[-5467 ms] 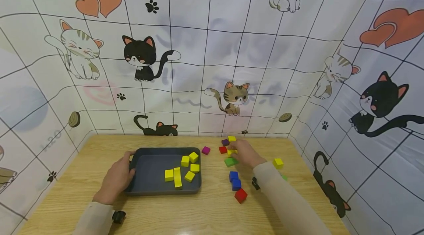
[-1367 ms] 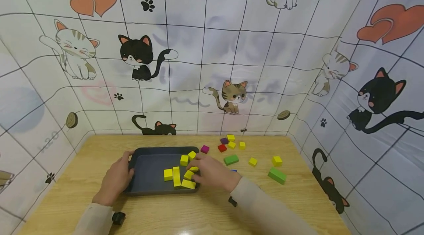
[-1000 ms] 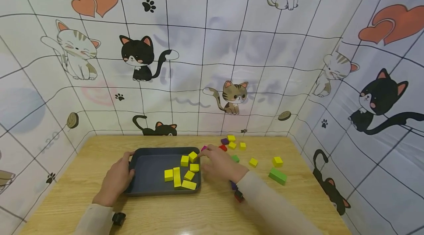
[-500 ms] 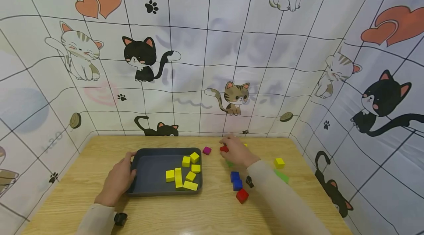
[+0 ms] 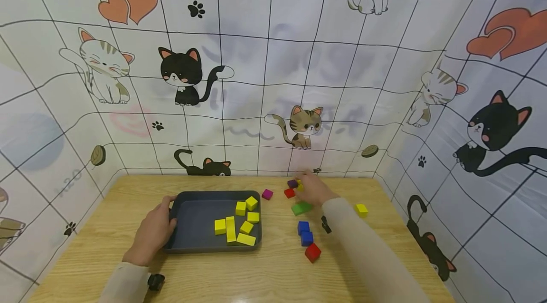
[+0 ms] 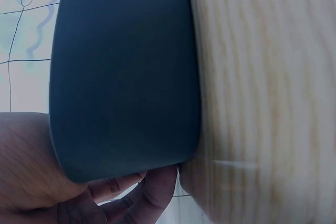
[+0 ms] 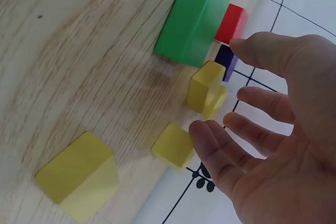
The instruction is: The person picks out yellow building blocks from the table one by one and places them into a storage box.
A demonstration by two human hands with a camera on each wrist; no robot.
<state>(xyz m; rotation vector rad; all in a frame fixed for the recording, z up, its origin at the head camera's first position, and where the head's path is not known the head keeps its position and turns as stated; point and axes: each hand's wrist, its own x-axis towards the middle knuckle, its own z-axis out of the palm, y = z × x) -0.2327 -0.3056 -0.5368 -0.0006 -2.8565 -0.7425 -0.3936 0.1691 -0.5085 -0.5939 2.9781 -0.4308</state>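
Observation:
My left hand grips the left edge of a dark grey tray; the left wrist view shows the tray's side wall with curled fingers at its end. Several yellow blocks lie in the tray's right half. At the back of the table my right hand reaches over small blocks. In the right wrist view its fingers are spread, near a yellow block and another yellow block, without clearly holding either. A purple block, red block and green block lie close to the thumb.
Two blue blocks and a red cube lie in front of the right forearm. A magenta block sits just right of the tray. One yellow block lies farther right. A cat-patterned cloth rises behind the table.
The tray has one more yellow block at its front right than in the oldest frame. My right hand has moved from the tray to the back blocks. My left hand stays on the tray.

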